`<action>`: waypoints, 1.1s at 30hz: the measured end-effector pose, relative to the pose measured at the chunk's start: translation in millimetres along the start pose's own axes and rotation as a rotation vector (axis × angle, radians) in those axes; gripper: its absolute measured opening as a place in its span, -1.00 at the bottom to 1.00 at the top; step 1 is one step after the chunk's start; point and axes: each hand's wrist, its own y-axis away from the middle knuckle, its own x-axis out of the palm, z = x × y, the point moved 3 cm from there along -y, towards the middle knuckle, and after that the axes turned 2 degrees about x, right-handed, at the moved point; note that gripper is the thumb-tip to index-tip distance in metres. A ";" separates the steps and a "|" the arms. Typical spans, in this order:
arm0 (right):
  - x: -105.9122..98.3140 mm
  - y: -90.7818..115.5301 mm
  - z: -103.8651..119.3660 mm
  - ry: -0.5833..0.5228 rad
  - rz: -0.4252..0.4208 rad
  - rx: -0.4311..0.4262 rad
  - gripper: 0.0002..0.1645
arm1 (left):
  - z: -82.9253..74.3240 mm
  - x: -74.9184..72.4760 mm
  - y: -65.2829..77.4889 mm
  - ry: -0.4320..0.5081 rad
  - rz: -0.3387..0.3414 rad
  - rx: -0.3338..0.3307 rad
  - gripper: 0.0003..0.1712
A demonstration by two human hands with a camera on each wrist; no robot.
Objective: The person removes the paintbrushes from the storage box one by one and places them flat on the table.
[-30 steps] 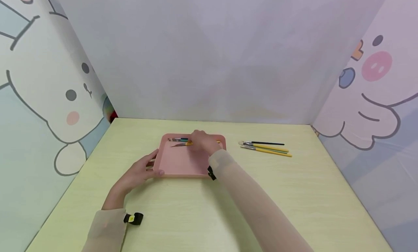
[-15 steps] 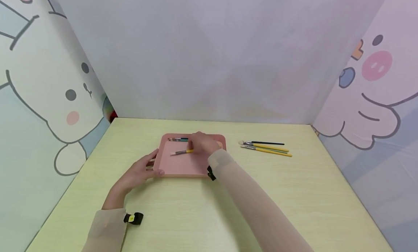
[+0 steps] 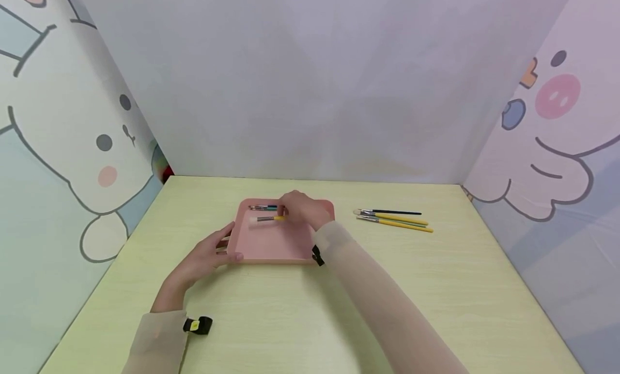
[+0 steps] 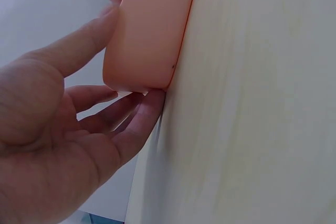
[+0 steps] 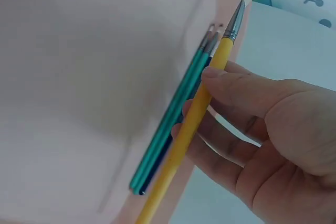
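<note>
In the head view my right hand (image 3: pixel 300 208) is over the pink tray (image 3: pixel 271 247), holding a yellow paintbrush (image 5: pixel 181 142) between thumb and fingertips. In the right wrist view, its silver ferrule and pale bristles point to the upper right. Behind it, two green paintbrushes (image 5: pixel 169 121) and a dark blue paintbrush (image 5: pixel 157 166) lie side by side along the tray's far wall. My left hand (image 3: pixel 205 254) grips the tray's near left corner. The left wrist view puts the thumb on one side of that corner and the fingertips on the other.
Right of the tray, several paintbrushes lie on the table (image 3: pixel 271 320): a black-handled paintbrush (image 3: pixel 397 212), yellow paintbrushes (image 3: pixel 407 225) and a green handle partly covered between them. A grey-white backdrop (image 3: pixel 310 83) rises behind the table, with cartoon-printed panels on both sides.
The yellow paintbrush first dipped toward me, then rose back a little toward the tray's far side. Its bristles look broader than one second ago. My left hand and the tray stayed put.
</note>
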 end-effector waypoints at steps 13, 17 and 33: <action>-42.4 34.4 -16.8 -0.086 -0.125 -0.140 -0.83 | -0.5 -0.2 0.1 -0.009 -0.006 0.000 0.10; -53.3 50.3 -29.6 -0.107 -0.177 -0.149 -0.84 | -0.4 -0.2 -0.1 -0.008 -0.007 -0.004 0.10; -66.3 124.7 -115.4 -0.180 -0.321 -0.002 -0.79 | 2.4 -1.0 -0.6 -0.005 -0.004 0.008 0.12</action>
